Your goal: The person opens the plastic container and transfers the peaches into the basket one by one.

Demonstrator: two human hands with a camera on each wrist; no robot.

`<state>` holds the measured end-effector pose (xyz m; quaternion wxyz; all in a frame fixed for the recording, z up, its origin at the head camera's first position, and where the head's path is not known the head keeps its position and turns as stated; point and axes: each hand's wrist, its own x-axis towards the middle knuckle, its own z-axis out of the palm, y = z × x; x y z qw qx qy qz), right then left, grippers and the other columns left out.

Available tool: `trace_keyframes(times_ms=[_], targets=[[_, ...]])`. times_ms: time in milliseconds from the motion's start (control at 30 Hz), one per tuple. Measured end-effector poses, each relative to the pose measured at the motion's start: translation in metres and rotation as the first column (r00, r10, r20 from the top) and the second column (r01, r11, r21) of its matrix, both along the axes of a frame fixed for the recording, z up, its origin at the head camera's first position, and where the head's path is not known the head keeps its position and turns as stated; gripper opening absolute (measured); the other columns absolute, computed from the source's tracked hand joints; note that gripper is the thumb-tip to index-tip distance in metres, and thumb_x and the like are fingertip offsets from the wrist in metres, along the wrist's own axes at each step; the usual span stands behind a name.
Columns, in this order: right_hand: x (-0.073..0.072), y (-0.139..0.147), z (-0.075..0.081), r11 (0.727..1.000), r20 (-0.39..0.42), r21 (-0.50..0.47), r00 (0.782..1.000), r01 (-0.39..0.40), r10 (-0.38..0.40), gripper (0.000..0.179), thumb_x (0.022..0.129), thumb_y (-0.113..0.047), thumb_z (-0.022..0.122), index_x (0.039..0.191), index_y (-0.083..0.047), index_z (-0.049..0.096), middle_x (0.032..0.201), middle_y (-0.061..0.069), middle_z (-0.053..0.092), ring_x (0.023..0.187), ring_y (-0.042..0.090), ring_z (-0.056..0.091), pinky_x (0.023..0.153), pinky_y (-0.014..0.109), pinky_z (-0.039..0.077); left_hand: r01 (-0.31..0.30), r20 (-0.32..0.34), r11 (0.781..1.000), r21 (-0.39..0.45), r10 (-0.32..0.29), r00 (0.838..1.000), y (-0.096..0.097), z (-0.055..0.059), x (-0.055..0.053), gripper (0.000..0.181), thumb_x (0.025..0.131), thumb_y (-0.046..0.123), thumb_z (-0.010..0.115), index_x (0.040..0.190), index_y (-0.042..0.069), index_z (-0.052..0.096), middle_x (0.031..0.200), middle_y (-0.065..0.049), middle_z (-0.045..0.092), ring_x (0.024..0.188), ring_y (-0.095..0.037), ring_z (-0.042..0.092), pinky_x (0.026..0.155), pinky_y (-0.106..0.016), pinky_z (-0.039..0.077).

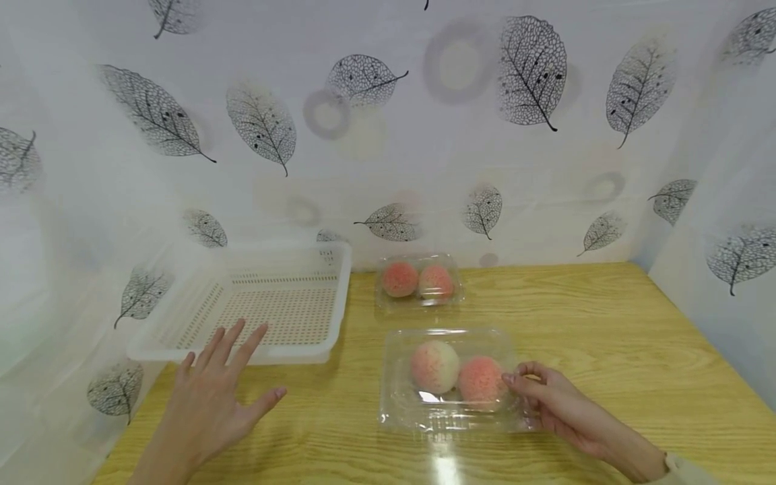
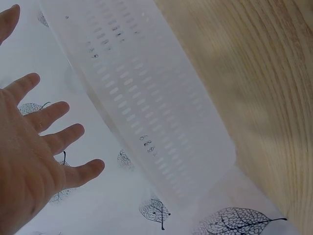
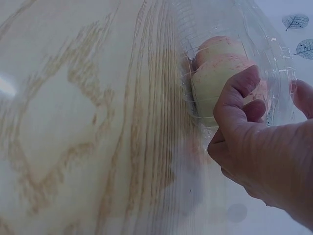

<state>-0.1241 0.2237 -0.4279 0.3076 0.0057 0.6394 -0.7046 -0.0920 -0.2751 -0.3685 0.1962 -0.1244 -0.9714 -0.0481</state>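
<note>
Left hand (image 1: 212, 394), from where I stand: fingers spread wide, by the near rim of the white basket (image 1: 297, 351) | Right hand (image 1: 566, 405): curled, pinching the right end of the near clear box (image 1: 398, 380) on the wooden table (image 1: 606, 316) | In that box: two peaches (image 1: 434, 367), side by side | Behind it: second clear box (image 1: 418, 303), two more peaches (image 1: 400, 279)

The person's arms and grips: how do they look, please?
The left grip and right grip are bare hands with slender fingers. A pale cream sleeve shows near the right wrist; no sleeve is visible on the left arm.
</note>
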Motion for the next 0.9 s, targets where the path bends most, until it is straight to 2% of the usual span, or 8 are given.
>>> trace_keyframes(times_ms=[367, 800, 900], targets=[[-0.001, -0.002, 0.002, 0.999, 0.004, 0.044, 1.000, -0.012, 0.012, 0.040, 0.106, -0.031, 0.056, 0.125, -0.006, 0.031, 0.091, -0.004, 0.050, 0.075, 0.004, 0.048, 0.068, 0.024, 0.054, -0.045, 0.031, 0.999, -0.009, 0.046, 0.998, -0.011, 0.000, 0.001, 0.097, 0.081, 0.068, 0.072, 0.161, 0.030, 0.032, 0.157, -0.022, 0.044, 0.138, -0.053, 0.044, 0.093, -0.086, 0.033], [-0.004, -0.004, 0.002, 0.998, 0.006, 0.042, 0.999, -0.036, 0.036, 0.043, 0.107, -0.033, 0.055, 0.127, -0.005, 0.029, 0.098, -0.003, 0.055, 0.080, 0.005, 0.052, 0.072, 0.025, 0.055, -0.050, -0.003, 0.999, -0.009, 0.050, 0.999, -0.020, -0.002, 0.004, 0.098, 0.079, 0.068, 0.074, 0.159, 0.028, 0.036, 0.153, -0.023, 0.048, 0.133, -0.055, 0.048, 0.089, -0.083, 0.037], [-0.004, -0.003, 0.002, 0.998, 0.003, 0.047, 0.999, -0.042, 0.042, 0.043, 0.107, -0.034, 0.054, 0.127, -0.004, 0.030, 0.099, -0.002, 0.056, 0.081, 0.006, 0.054, 0.073, 0.026, 0.054, -0.021, -0.050, 1.000, 0.020, 0.022, 0.998, -0.020, -0.003, 0.005, 0.097, 0.078, 0.062, 0.078, 0.159, 0.027, 0.038, 0.151, -0.023, 0.051, 0.131, -0.054, 0.050, 0.089, -0.078, 0.041]])
